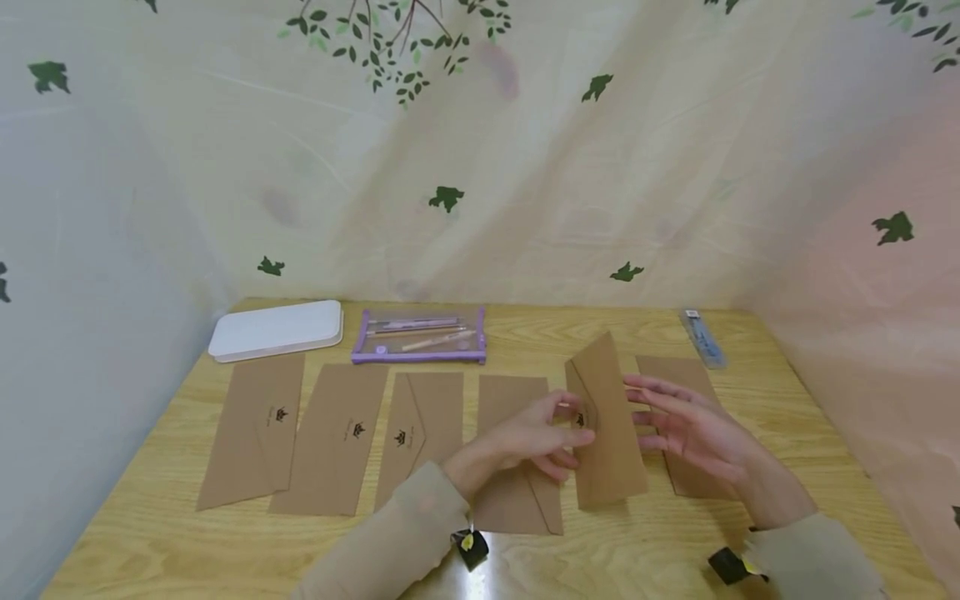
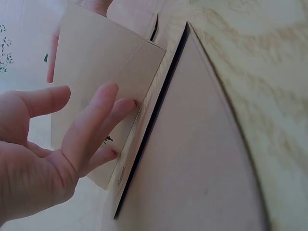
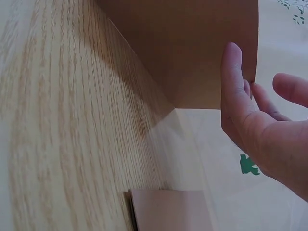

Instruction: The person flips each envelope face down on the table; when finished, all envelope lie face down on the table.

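A brown kraft envelope (image 1: 611,458) stands tilted on edge between my two hands in the head view. My left hand (image 1: 536,437) is at its flap side, where a small dark print shows. In the left wrist view, fingertips of the left hand (image 2: 53,163) reach the envelope (image 2: 101,53), with the thumb apart from it. On the opposite side, the right hand (image 1: 693,425) has its fingers extended beside the plain face. The right wrist view shows those fingers (image 3: 232,67) near the envelope's edge; contact is hard to tell. Another envelope (image 1: 517,400) lies flat beneath the left hand.
Several flat envelopes lie in a row: three to the left (image 1: 251,408) (image 1: 330,467) (image 1: 442,400) and one at right (image 1: 686,479). Along the back are a white case (image 1: 277,331), a purple-edged clear pouch (image 1: 420,357) with pens, and a slim blue packet (image 1: 703,340).
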Demonstrator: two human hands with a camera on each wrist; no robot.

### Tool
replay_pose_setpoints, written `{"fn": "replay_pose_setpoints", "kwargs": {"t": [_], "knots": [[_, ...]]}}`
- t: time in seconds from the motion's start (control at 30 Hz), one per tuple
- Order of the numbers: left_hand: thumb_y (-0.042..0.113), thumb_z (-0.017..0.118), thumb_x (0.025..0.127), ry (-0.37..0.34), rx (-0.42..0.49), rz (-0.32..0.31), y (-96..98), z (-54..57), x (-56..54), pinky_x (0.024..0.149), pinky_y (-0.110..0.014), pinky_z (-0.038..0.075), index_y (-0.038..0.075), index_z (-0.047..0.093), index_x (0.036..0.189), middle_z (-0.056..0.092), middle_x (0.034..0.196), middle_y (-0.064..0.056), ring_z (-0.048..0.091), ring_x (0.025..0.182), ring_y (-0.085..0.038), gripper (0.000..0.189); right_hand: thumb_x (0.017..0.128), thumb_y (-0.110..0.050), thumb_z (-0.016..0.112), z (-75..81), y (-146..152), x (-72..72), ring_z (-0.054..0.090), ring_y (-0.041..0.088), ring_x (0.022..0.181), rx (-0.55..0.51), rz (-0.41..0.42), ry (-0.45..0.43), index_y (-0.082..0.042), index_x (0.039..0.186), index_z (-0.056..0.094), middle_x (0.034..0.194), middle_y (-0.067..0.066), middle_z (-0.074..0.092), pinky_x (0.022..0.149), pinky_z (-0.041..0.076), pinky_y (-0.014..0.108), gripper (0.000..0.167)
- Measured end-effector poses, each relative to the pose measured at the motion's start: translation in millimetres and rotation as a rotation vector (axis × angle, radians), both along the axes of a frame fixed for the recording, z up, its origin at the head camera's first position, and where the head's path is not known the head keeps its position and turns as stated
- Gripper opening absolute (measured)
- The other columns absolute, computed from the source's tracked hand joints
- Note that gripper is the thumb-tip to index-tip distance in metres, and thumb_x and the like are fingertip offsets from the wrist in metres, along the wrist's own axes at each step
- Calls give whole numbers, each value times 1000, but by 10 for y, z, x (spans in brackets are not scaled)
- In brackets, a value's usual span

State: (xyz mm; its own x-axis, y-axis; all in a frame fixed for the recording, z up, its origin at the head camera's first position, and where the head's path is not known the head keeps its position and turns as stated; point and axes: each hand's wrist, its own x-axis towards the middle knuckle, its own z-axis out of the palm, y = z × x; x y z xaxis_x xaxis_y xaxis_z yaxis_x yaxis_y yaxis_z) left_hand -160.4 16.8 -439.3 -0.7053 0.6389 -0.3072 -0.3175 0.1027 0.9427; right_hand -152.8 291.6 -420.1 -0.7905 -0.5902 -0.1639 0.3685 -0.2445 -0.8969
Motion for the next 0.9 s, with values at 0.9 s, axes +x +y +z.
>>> {"fn": "replay_pose_setpoints", "kwargs": {"t": [0.9], "knots": [[15, 68, 99, -93, 142, 42, 56, 7, 98, 69, -49, 62, 16, 28, 158, 46, 147, -17, 71, 97, -36, 72, 113, -12, 31, -35, -141, -5, 59, 26, 121, 22, 103, 20, -13, 142, 55, 139, 5, 58, 100, 52, 47, 38]]}}
